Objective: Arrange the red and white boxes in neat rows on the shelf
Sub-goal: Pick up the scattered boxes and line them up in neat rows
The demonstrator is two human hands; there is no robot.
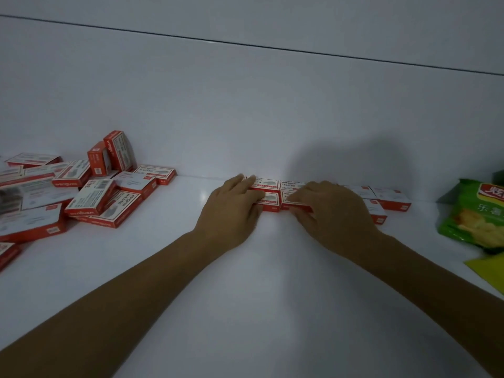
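My left hand (pixel 231 211) and right hand (pixel 334 214) press, uncurled, on the rowed boxes (pixel 392 199). White shelf (pixel 259 290), white wall (pixel 245 105), dim light; loose boxes (pixel 90 197) heaped left.

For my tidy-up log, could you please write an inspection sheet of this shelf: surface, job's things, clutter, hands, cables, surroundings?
Surface: white glossy shelf, bare in the front middle.
Job's things: arranged boxes lie flat in two rows against the back wall; loose boxes lie in a disordered heap at the left, two of them standing upright.
Clutter: green snack bag at the right edge; a yellow item in front of it, cut off by the frame.
Hands: left hand and right hand rest on the rows' left end.
Cables: nothing seen.
Surroundings: plain white back wall with a dark seam.
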